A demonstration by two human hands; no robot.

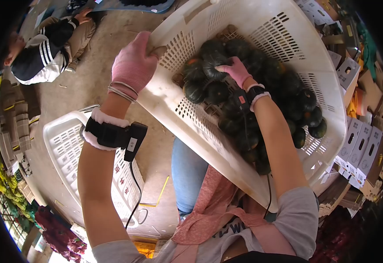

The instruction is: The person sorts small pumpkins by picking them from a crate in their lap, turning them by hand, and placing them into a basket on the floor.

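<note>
A large white plastic crate point(195, 140) with slotted walls tilts in front of me, holding several dark green pumpkins point(283, 83). My left hand point(134, 65), in a pink knit glove, is closed on the crate's upper left rim. Inside the crate, my right hand point(236, 71), gloved in pink too, grips a dark green squash-like pumpkin point(213, 65); its thumb is stretched along the top and its other fingers are mostly hidden. Both wrists carry black straps with small cabled devices.
A second white plastic basket point(71, 151) stands on the floor at left. Another person point(46, 55) sits at upper left, near a blue tray point(134, 5). Printed cartons point(360, 142) are stacked at right. Yellow and dark red net bags point(60, 232) lie at lower left.
</note>
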